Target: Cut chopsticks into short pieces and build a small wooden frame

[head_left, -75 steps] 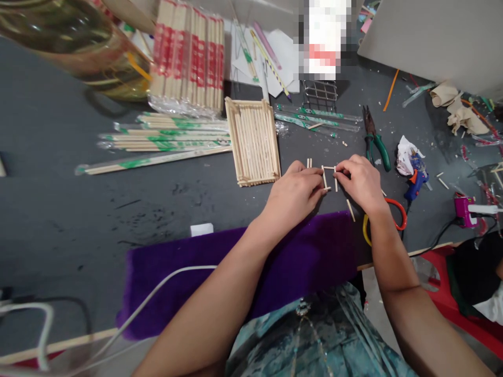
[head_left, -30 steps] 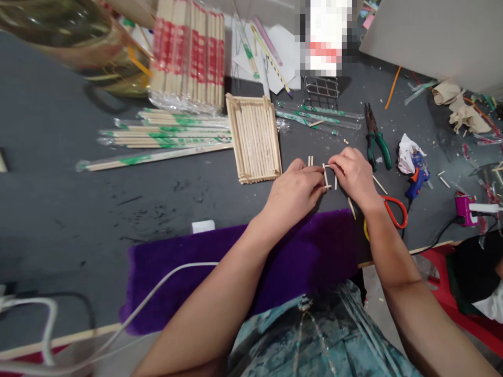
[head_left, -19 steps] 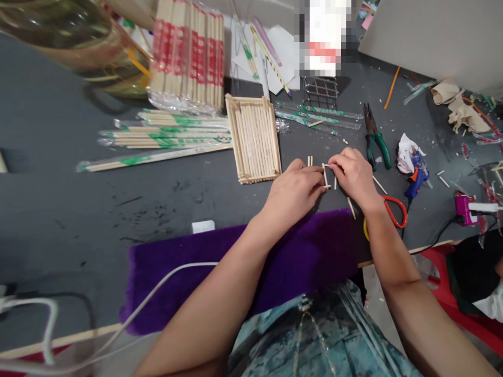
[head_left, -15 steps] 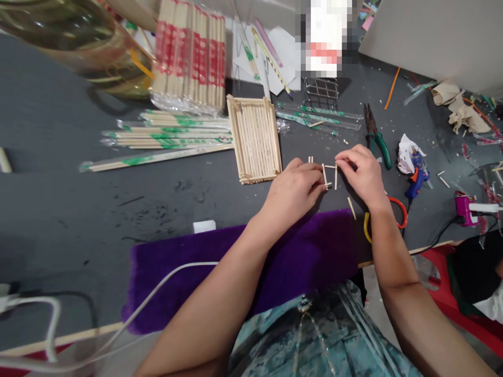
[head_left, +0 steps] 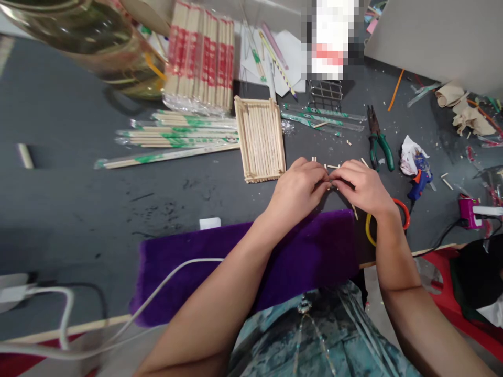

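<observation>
My left hand (head_left: 302,183) and my right hand (head_left: 359,186) meet fingertip to fingertip over a little frame of short wooden sticks (head_left: 334,166) on the dark table. Both hands are closed in a pinch on the sticks, and the fingers cover most of the frame. Left of my left hand lies a tray-like panel of chopsticks (head_left: 261,139) with a raised edge. Loose short stick pieces lie close by, one of them (head_left: 356,211) just below my right hand.
Pliers (head_left: 378,139), a blue glue gun (head_left: 420,180) and scissors (head_left: 406,214) lie to the right. Wrapped chopsticks (head_left: 176,131) and a packed bundle (head_left: 200,60) are at the back left, beside a large clear container (head_left: 106,52). A purple cloth (head_left: 306,256) covers the table's front edge.
My right hand has moved left and down, so its fingertips now join my left hand's at the small stick frame. The whole view has shifted slightly.
</observation>
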The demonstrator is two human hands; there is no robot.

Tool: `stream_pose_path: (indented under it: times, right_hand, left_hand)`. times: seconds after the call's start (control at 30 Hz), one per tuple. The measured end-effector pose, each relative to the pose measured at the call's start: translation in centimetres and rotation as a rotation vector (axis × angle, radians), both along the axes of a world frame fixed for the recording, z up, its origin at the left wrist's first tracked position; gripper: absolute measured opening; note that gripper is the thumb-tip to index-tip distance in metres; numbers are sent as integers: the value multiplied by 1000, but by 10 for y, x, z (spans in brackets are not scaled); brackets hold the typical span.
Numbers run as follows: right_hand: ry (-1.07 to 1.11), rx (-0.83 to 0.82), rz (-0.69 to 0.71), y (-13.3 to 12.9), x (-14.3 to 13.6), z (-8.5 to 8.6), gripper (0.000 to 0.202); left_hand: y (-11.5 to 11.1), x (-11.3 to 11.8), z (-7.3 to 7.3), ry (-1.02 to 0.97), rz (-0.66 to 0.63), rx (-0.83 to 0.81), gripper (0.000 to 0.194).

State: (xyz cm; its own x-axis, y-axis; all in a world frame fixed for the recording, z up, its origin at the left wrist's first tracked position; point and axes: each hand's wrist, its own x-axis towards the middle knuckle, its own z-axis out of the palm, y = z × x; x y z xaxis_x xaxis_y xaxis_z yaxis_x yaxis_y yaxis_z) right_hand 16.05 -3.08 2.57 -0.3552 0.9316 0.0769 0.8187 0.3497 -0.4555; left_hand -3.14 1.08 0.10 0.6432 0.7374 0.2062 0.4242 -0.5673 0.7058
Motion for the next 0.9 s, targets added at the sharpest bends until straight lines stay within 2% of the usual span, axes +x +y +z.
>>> stream_pose_path:
  times: [0.23,0.37,0.5,0.63,0.9]
  right_hand:
    - [-45,-38,-6,0,1,-1,15]
    - [-71,-49,-81,1,4,0,14]
    - [-80,-87,-164,2,8,-1,14]
    - [-98,-96,-138,4,8,-4,14]
    - [-114,-122,-107,5,1,-10,14]
  left_hand:
    - [0,2,-4,-18,13,-51,15]
    - [0,4,-5,75,55,-48,15]
    - [-1,7,-6,209,93,-2,31]
    - [-3,9,-8,253,72,27,38]
    - [-2,9,-11,267,64,75,33]
